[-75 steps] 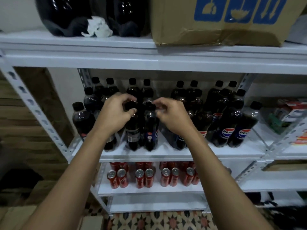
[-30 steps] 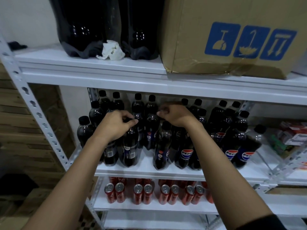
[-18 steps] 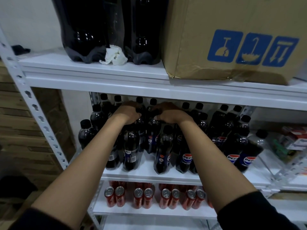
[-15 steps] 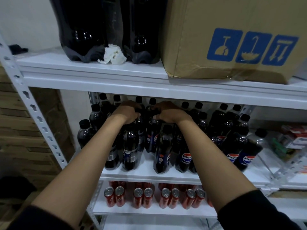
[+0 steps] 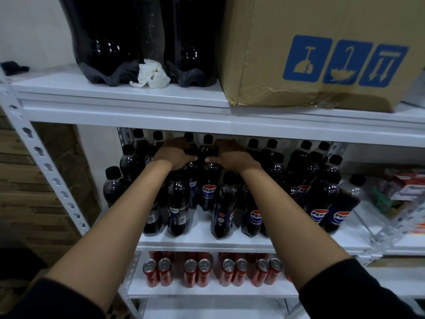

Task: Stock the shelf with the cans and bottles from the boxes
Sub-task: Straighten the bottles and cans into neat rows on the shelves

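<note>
Two arms reached straight forward into the middle shelf [image 5: 207, 240], forearms bare, dark sleeves pushed up near the elbows. Left hand [image 5: 174, 155] was curled over the cap and neck of a cola bottle [image 5: 192, 180] in the middle rows, knuckles up. Right hand [image 5: 230, 155] gripped the neck of the Pepsi bottle [image 5: 208, 189] just beside it, thumb pointing inward. Both bottles stood upright, back from the shelf's front edge. Red cans [image 5: 197, 272] lined the front edge of the lower shelf [image 5: 207, 292]. Cardboard box [image 5: 322, 54] sat on the top shelf's right part.
</note>
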